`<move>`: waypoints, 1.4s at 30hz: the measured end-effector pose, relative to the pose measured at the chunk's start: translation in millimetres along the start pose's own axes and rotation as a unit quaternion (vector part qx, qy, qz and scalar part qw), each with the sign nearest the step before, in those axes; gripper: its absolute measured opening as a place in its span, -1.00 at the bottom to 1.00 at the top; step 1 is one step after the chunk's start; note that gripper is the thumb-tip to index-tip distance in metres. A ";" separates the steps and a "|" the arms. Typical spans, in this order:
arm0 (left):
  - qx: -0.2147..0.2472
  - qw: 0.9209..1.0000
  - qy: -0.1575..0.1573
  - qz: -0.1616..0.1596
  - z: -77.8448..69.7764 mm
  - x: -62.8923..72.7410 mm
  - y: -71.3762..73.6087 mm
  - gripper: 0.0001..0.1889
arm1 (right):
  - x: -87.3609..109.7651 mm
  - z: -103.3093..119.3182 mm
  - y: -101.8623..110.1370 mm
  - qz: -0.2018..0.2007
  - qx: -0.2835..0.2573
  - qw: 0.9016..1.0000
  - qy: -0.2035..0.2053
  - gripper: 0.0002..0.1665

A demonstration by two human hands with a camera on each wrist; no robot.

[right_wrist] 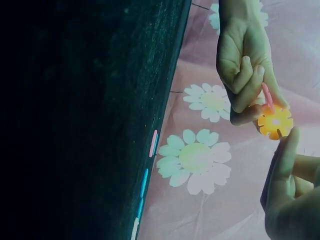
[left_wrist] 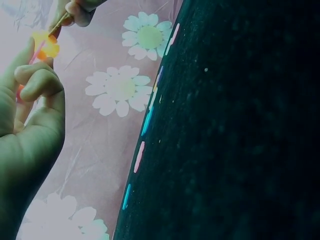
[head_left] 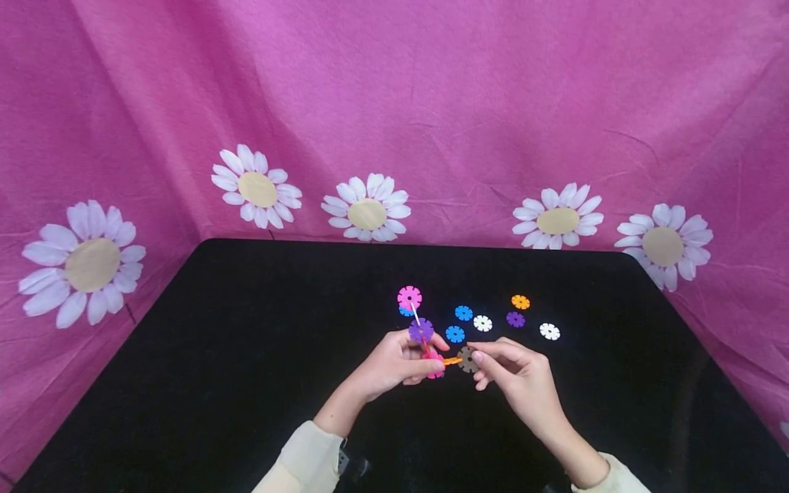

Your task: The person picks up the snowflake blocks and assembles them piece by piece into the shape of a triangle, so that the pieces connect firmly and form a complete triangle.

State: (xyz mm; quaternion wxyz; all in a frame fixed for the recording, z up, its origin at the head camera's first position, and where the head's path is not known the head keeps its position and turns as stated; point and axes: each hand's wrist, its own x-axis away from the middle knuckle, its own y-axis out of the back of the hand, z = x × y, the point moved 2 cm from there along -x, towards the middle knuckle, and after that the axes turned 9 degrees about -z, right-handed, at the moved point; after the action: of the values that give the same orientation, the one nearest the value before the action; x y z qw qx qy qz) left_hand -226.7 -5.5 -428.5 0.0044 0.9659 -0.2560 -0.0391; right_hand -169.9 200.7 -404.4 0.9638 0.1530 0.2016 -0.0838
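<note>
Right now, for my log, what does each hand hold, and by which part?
Left hand: joined discs, by the pink one under its thumb. Right hand: brown disc, by its edge.

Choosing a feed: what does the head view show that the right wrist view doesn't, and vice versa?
Only the head view shows the chain's purple disc, the brown disc face-on and the loose orange disc. Only the right wrist view shows the joined orange disc face-on; the head view has it nearly edge-on. Both show the left hand, right hand and joined pink disc.
</note>
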 end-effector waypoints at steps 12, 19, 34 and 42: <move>-0.003 1.000 -0.021 -0.008 -1.3 1.4 -4.5 -0.68 | 2.1 -0.3 -0.9 -0.008 -0.014 1.000 -0.011 -0.82; 0.003 1.000 -0.029 -0.009 -3.6 1.4 -4.2 -0.68 | 1.9 3.1 -1.3 -0.009 -0.007 1.000 -0.003 -0.81; 0.006 0.999 -0.031 0.044 -1.6 2.2 -5.3 -0.68 | 3.5 -1.3 -4.4 -0.014 -0.014 0.999 -0.046 -0.78; 0.037 0.998 -0.014 0.054 -2.6 3.8 -5.5 -0.67 | -3.1 -3.7 3.1 0.001 0.002 0.999 -0.053 -0.73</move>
State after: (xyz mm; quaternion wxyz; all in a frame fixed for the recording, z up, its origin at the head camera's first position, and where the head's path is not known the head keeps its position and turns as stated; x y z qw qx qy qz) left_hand -220.5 -2.6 -426.4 -0.0327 0.9495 -0.3092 -0.0428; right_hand -173.4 205.1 -405.6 0.9729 0.1507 0.1498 -0.0913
